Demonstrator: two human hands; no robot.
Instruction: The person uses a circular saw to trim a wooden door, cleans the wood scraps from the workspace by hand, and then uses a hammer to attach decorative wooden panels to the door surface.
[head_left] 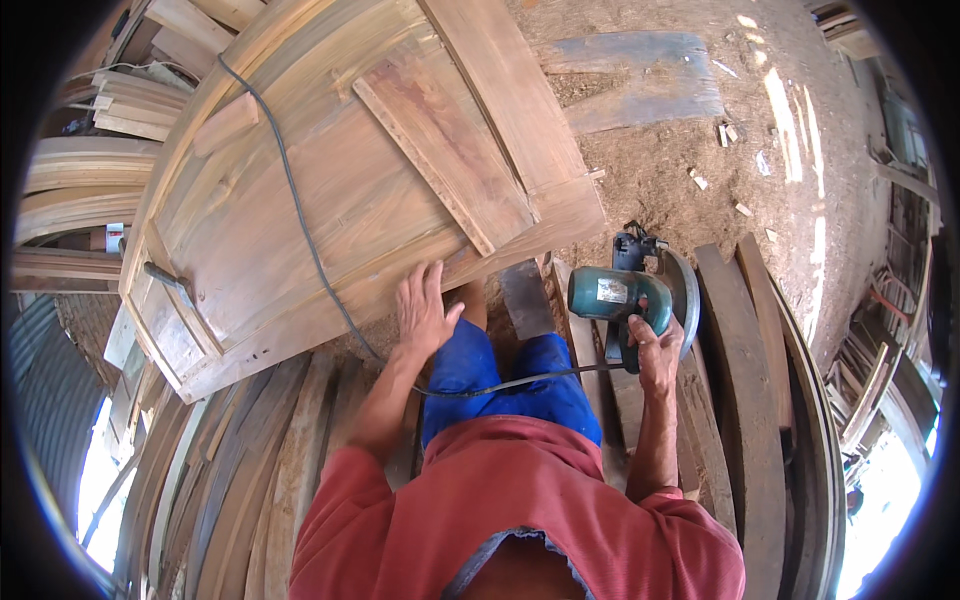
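My right hand (657, 352) is wrapped round the rear handle of a green circular saw (610, 295). The saw is at my right, with its rounded grey blade guard (682, 290) on the far right side; the blade itself cannot be made out. My left hand (423, 312) has its fingers stretched out at the near edge of a large wooden panel (340, 230) and holds nothing. Lying across that panel is a reddish-brown board (450, 140). From the saw a dark cord (310, 250) runs over my lap and up across the panel.
Long planks (745, 400) lie on my right, and more planks (215, 480) are at my left. A small wood block (226, 124) and a dark clamp-like piece (168, 277) are on the panel. Stacked boards (90, 160) stand far left. Sawdust and offcuts cover the ground (660, 180).
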